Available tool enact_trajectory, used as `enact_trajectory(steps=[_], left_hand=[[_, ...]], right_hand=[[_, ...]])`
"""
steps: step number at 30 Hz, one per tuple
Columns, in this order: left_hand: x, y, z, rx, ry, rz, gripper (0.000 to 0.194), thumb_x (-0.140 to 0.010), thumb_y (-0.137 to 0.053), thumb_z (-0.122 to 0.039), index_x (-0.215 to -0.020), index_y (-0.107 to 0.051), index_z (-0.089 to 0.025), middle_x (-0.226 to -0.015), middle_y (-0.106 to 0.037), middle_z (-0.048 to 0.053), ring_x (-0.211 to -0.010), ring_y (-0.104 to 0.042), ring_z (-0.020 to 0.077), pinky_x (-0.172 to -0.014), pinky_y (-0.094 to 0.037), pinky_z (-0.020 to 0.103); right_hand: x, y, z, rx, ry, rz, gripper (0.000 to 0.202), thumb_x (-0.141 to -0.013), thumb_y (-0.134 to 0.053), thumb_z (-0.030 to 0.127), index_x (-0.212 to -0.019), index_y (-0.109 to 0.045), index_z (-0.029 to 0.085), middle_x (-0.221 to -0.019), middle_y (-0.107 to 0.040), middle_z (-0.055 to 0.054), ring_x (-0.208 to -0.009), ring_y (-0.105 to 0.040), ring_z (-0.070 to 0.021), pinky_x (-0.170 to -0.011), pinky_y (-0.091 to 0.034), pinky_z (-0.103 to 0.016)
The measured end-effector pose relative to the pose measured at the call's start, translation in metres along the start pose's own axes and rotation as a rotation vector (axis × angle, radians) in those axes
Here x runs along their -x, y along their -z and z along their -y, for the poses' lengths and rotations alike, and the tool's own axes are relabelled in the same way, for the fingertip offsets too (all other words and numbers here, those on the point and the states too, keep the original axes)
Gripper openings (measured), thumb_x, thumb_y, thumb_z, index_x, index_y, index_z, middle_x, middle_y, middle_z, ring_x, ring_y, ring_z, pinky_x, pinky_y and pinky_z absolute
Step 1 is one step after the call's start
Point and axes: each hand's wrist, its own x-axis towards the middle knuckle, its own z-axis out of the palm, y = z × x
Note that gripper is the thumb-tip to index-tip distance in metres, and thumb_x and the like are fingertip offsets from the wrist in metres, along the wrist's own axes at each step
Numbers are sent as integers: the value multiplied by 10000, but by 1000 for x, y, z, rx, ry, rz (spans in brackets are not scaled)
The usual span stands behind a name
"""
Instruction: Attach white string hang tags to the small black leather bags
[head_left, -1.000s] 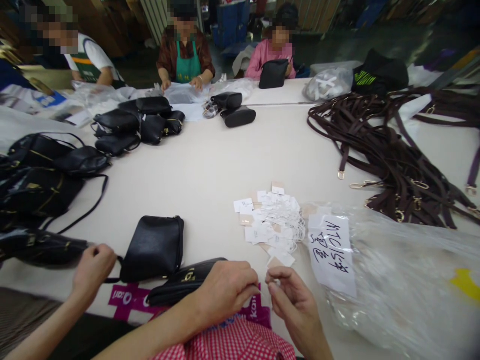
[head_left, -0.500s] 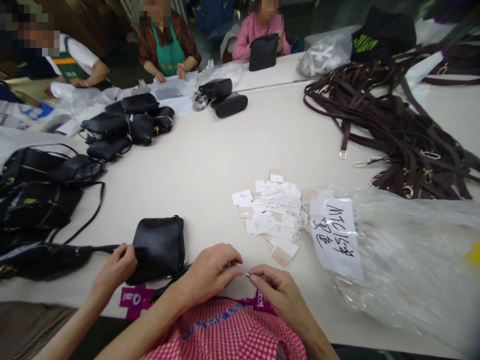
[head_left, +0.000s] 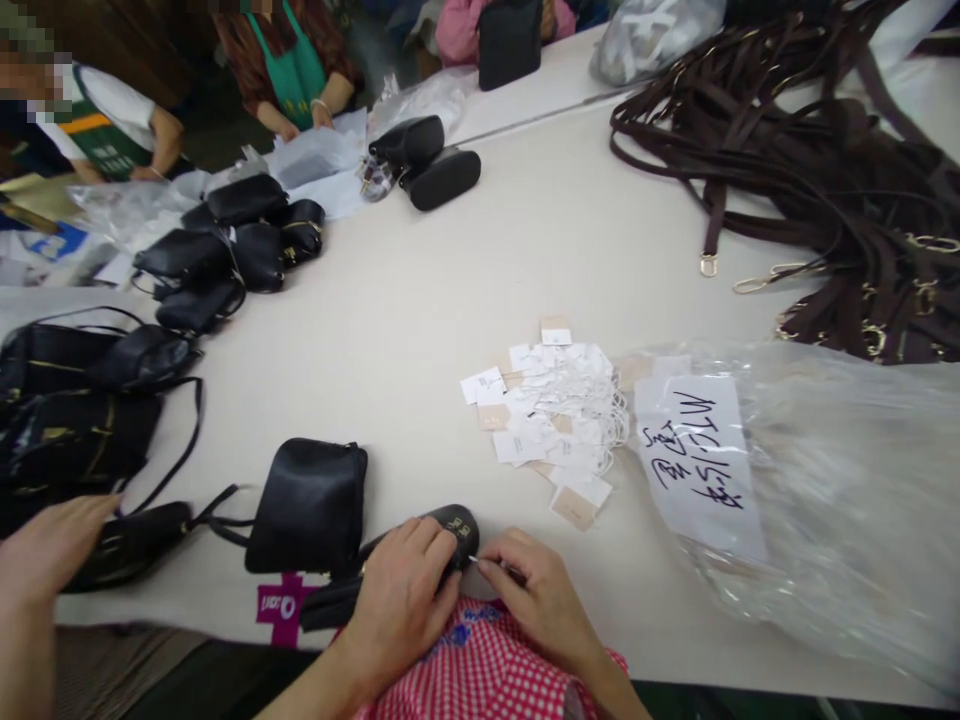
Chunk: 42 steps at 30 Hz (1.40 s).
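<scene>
Worktop point(head_left: 390, 330): left grip point(head_left: 401, 592) closed over bag point(head_left: 460, 522), long axis eight-to-two o'clock; right grip point(head_left: 536, 592), pinching pale sliver point(head_left: 473, 559), beside bag's two-o'clock end.

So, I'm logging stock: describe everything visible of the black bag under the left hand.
The black bag looks leathery and narrow, its rounded right end bearing gold-coloured markings. It lies near the edge of the table, the left hand closed over its middle, hiding much. The right hand is by that end; touch is unclear.
</scene>
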Motion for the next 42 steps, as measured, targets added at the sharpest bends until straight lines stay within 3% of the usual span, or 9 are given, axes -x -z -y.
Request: enact_trajectory(steps=[4,10,15,18,23,28,32,42], left_hand=[[-1,-8,7,84,-14,-133,140,-811,-487,-75,-849,-537,-200,-826,-588,43,-771,-553,230,-664,-484,355],[-1,-8,16,160,-139,-158,195,-899,-404,-59,-936,-561,-168,-931,-613,81,-865,-577,219,-758,-540,353],[-1,-3,21,69,-248,-223,232,-969,-361,-102,-926,-585,-147,-977,-626,101,-897,-622,189,-772,-575,289],[1,-4,25,1,-281,-243,259,-981,-349,-115,-952,-604,-149,-1000,-625,103,-905,-643,170,-775,-584,252],[3,-4,29,15,-277,-211,232,-961,-399,-96,-996,-617,-167,-996,-639,89,-926,-650,160,-807,-576,227],[0,0,29,26,-321,-267,248,-954,-386,-85,-969,-622,-157,-951,-648,95,-906,-657,164,-799,-575,222],[-1,-1,30,26,-304,-243,235,-942,-414,-80,-970,-629,-170,-952,-668,86,-905,-663,166,-801,-577,226],[-1,0,28,40,-294,-245,213,-952,-424,-106,-944,-626,-175,-915,-682,80,-865,-675,162,-777,-586,229]], right_hand=[[-5,-3,0,-42,-51,30,205,-881,-553,240,-815,-737,181,-785,-696,-45,-754,-615,-198,-703,-408,-296],[-11,-8,6,-304,-223,30,172,-828,-589,259,-783,-736,182,-719,-699,-6,-681,-599,-175,-634,-415,-264],[-19,-17,5,-482,-294,45,85,-756,-634,234,-741,-689,171,-643,-633,26,-626,-560,-152,-595,-399,-251],[-21,-18,4,-583,-299,82,102,-746,-629,222,-774,-713,172,-710,-693,5,-678,-612,-173,-645,-440,-268],[-24,-14,9,-549,-239,81,200,-775,-566,178,-807,-761,206,-827,-752,-16,-850,-679,-221,-809,-486,-322],[-26,-16,9,-536,-253,68,158,-782,-582,182,-783,-738,201,-763,-735,-9,-777,-674,-205,-721,-488,-288],[-25,-22,3,-494,-288,66,127,-776,-587,177,-784,-713,183,-730,-715,-17,-684,-634,-182,-627,-446,-269],[-33,-27,8,-657,-344,55,44,-707,-607,199,-730,-569,198,-582,-562,58,-535,-487,-109,-513,-325,-222]])
